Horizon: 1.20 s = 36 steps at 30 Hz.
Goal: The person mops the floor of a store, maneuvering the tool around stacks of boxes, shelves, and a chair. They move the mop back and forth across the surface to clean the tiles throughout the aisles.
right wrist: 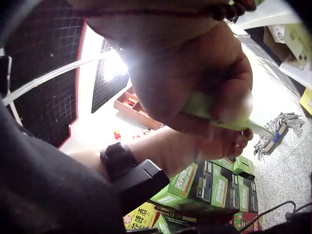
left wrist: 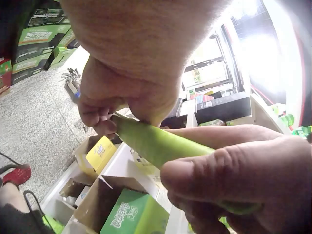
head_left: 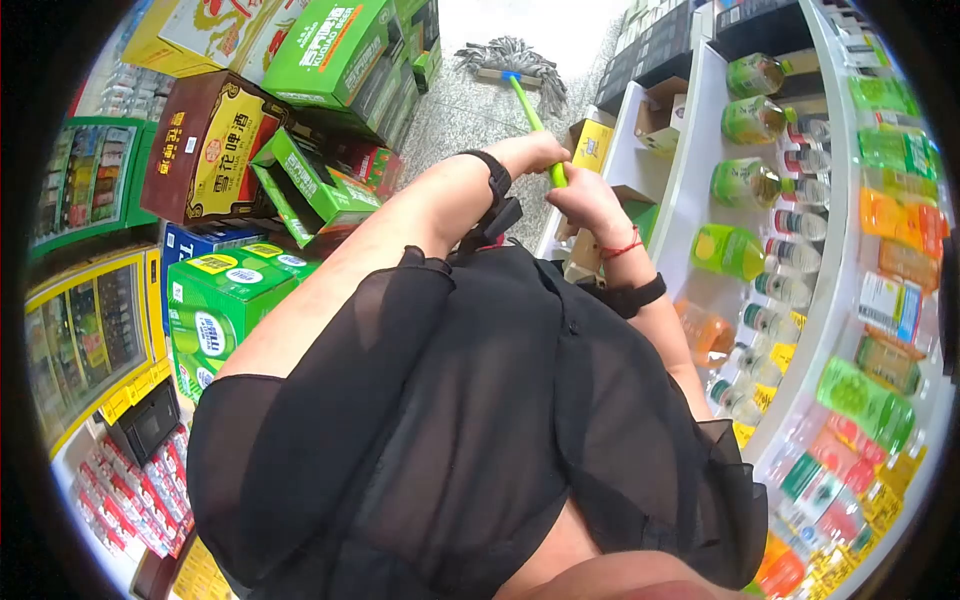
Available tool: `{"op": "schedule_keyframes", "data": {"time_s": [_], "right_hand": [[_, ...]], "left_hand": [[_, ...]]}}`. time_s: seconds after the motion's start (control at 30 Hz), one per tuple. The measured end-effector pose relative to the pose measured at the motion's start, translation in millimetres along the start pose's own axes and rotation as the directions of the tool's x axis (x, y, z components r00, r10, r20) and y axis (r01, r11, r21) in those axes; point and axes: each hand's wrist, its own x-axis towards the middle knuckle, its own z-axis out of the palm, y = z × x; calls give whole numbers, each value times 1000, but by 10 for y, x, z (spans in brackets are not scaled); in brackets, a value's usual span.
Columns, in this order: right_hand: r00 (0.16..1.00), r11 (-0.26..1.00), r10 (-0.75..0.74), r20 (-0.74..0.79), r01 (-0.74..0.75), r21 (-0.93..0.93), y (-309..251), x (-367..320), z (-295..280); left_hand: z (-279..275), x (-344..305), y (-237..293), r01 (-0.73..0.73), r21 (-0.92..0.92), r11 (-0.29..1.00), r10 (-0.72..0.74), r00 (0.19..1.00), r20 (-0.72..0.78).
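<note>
A mop with a grey string head (head_left: 515, 68) lies on the speckled floor at the top of the head view, its green handle (head_left: 526, 106) rising toward the body. My left hand (head_left: 538, 152) grips the handle on the side nearer the mop head. Closer to the body, my right hand (head_left: 588, 198), below a red bracelet, holds the handle's end. In the left wrist view the left hand (left wrist: 124, 92) comes from above, and the thumb of the right hand (left wrist: 263, 168) lies along the handle (left wrist: 161, 146). The right wrist view shows the mop head (right wrist: 277, 134) beyond both hands.
Stacked drink cartons (head_left: 330, 60) and a green box (head_left: 240, 300) line the left side. White shelves (head_left: 690, 130) with bottles (head_left: 745, 185) and open cardboard boxes stand close on the right. Speckled floor (left wrist: 34, 117) runs between them. A red shoe (left wrist: 18, 175) shows at lower left in the left wrist view.
</note>
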Motion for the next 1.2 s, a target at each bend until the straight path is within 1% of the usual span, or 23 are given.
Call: {"op": "schedule_keyframes", "data": {"time_s": [0.1,0.13,0.17,0.23,0.27,0.3,0.37,0.5,0.57,0.6,0.7,0.73,0.77,0.83,0.87,0.9,0.93,0.97,1.03,1.07,1.1,1.17,1.2], "right_hand": [[1000,1000,-24,8,24,15,50,270,-239],[1000,1000,-25,15,25,16,79,341,-280],[999,999,-35,21,35,-20,101,413,-325],[999,997,-46,19,47,-57,173,559,-441],[996,991,-91,3,90,-99,236,638,-474],[991,981,-136,-9,133,-140,242,693,-537],[990,978,-141,7,141,-155,254,799,-705],[991,969,-124,52,132,-207,254,1078,-1002],[989,967,-145,35,149,-206,296,1289,-1126],[985,960,-163,49,170,-223,305,1414,-1200],[974,948,-210,87,224,-224,338,1824,-1454],[972,948,-215,93,231,-220,345,1979,-1534],[971,949,-215,100,232,-213,344,2112,-1612],[967,952,-209,145,234,-195,256,2344,-1822],[962,947,-229,147,255,-194,206,2448,-1934],[956,941,-255,143,280,-192,150,2561,-2053],[961,939,-237,143,264,-218,82,2649,-2187],[958,932,-239,162,273,-238,55,2752,-2307],[934,902,-322,155,352,-249,163,3049,-2419],[934,915,-323,153,349,-201,115,3115,-2511],[944,936,-240,224,287,-206,61,3197,-2604],[933,933,-270,238,315,-176,62,3356,-2700],[931,935,-253,264,305,-181,32,3437,-2761]], "left_hand": [[-77,480,21,-22,-82,996,21,1000,-10],[-141,575,69,-3,-15,1000,4,999,52],[-156,643,98,0,-16,1000,1,999,53],[-271,631,280,25,-16,1000,-25,998,55],[-319,633,371,32,36,999,-34,998,57],[-370,637,458,33,33,999,-35,998,57],[-454,692,575,-32,-28,999,33,999,39],[-694,1006,745,-15,-74,997,22,995,100],[-843,1344,778,-48,6,999,46,982,183],[-932,1457,819,-37,41,998,29,983,182],[-1234,2054,805,-56,-1,998,55,973,223],[-1415,2049,938,-144,97,985,114,959,261],[-1478,2309,967,-55,113,992,29,974,223],[-1858,2456,1171,-112,267,957,-1,921,391],[-1980,2491,1263,-108,261,959,-1,923,385],[-2084,2462,1361,-121,282,952,21,943,334],[-2230,2452,1455,-130,307,943,40,958,282],[-2314,2539,1490,-139,302,943,56,962,268],[-2480,2760,1554,-171,231,958,100,952,291],[-2522,2904,1556,-181,200,963,114,945,305],[-2545,3043,1550,-187,169,968,126,940,318],[-2616,3194,1544,-187,122,975,137,934,331],[-2668,3255,1559,-180,104,978,136,933,333]]}}
